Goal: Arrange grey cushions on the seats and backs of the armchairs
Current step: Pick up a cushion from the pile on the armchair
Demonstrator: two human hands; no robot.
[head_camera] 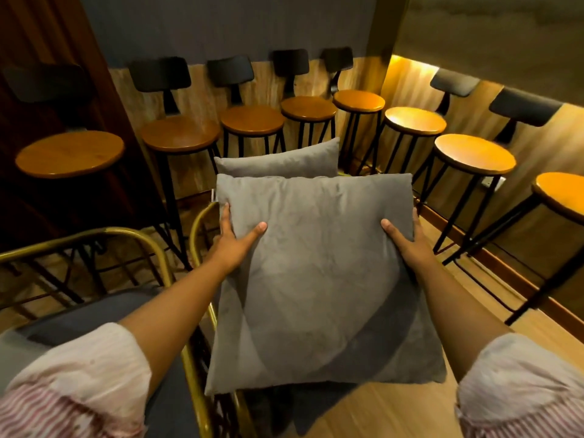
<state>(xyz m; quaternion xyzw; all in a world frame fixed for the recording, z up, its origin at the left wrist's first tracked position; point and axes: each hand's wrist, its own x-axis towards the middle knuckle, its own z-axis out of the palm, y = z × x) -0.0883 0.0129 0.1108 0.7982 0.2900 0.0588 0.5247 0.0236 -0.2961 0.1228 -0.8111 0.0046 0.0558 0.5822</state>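
Note:
A large square grey cushion (319, 279) fills the middle of the view, held flat over an armchair with a gold metal frame (202, 222). My left hand (235, 238) grips its left edge, thumb on top. My right hand (406, 240) grips its right edge the same way. A second grey cushion (281, 161) stands upright behind it, against the chair's back. The seat under the held cushion is hidden. At lower left stands another gold-framed armchair (94, 235) with a dark grey seat pad (82, 320).
Bar stools with round wooden seats and black backs line the walls: one at far left (69, 153), several along the back (252, 120), more on the right (474, 153). Wooden floor shows at lower right (410, 409).

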